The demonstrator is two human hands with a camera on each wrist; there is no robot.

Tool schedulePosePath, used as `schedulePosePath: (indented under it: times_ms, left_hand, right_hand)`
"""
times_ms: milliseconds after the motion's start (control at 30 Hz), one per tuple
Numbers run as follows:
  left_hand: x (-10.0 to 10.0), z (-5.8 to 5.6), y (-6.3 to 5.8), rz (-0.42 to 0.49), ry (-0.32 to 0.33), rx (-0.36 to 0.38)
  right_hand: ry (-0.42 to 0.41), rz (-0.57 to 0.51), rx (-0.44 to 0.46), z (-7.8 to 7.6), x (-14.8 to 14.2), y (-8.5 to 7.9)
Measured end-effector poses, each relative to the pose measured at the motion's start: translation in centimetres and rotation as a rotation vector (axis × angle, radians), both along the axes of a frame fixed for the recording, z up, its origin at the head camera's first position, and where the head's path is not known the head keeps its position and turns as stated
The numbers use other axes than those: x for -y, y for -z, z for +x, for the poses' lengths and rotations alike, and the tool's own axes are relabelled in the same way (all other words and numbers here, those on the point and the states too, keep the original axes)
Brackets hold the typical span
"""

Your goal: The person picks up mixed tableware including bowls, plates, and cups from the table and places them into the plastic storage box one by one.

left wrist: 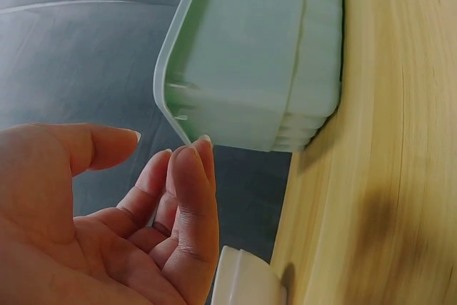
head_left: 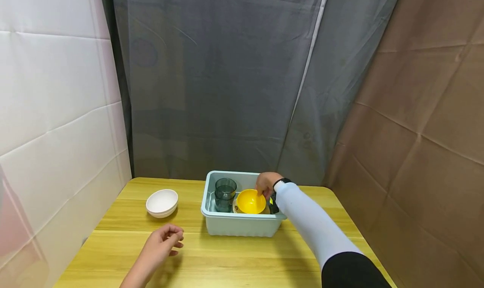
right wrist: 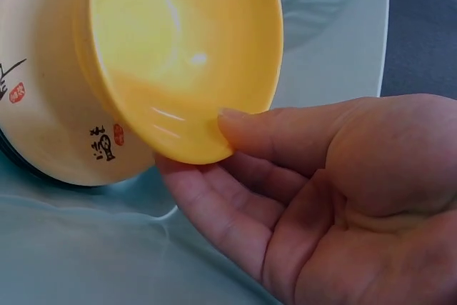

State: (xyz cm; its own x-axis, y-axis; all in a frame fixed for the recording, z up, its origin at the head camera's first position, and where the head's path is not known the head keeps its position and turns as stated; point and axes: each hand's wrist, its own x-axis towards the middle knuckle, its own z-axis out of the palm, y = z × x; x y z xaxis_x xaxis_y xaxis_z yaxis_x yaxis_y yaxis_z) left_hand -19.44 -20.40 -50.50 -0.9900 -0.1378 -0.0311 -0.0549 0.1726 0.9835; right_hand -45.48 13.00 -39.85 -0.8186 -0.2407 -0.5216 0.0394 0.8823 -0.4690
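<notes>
My right hand (head_left: 266, 183) reaches into a pale blue-green plastic bin (head_left: 242, 227). Its thumb and fingers pinch the rim of a yellow bowl (right wrist: 178, 55), thumb inside and fingers beneath. Behind that bowl, in the right wrist view, lies a cream plate or dish (right wrist: 50, 112) with dark characters and red marks. Dark tinted glasses (head_left: 225, 193), apparently stacked, stand in the bin's left part. Over the table, left of the bin, my left hand (head_left: 162, 244) hangs with loosely bent fingers and holds nothing. A white bowl (head_left: 162, 202), seemingly a stack, sits beyond it.
The bin stands on a yellow wood-grain table (head_left: 211, 262), near its far edge. A grey curtain (head_left: 219, 90) hangs behind, with white fabric (head_left: 56, 90) at the left and brown fabric (head_left: 423, 132) at the right. A dark object (head_left: 273, 206) lies at the bin's right end.
</notes>
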Motion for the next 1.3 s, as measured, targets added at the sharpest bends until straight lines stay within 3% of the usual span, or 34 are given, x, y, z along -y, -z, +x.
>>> schedulePosePath:
  times_ms: [400, 933, 1100, 1300]
  left_hand:
    - [0.0, 0.1, 0.1, -0.002, -0.026, 0.002]
    - [-0.1, 0.1, 0.0, -0.004, -0.025, 0.002]
    - [-0.1, 0.0, -0.1, -0.004, -0.013, -0.002]
    - [0.1, -0.2, -0.2, -0.008, -0.001, -0.009]
  right_hand:
    - [0.085, 0.113, -0.053, 0.2, 0.6, -0.2]
    - [0.075, 0.072, 0.017, 0.3, -0.2, -0.4]
    - [0.027, 0.120, -0.027, 0.6, -0.2, -0.8]
    - [-0.014, 0.186, -0.152, 1.5, 0.4, -1.8]
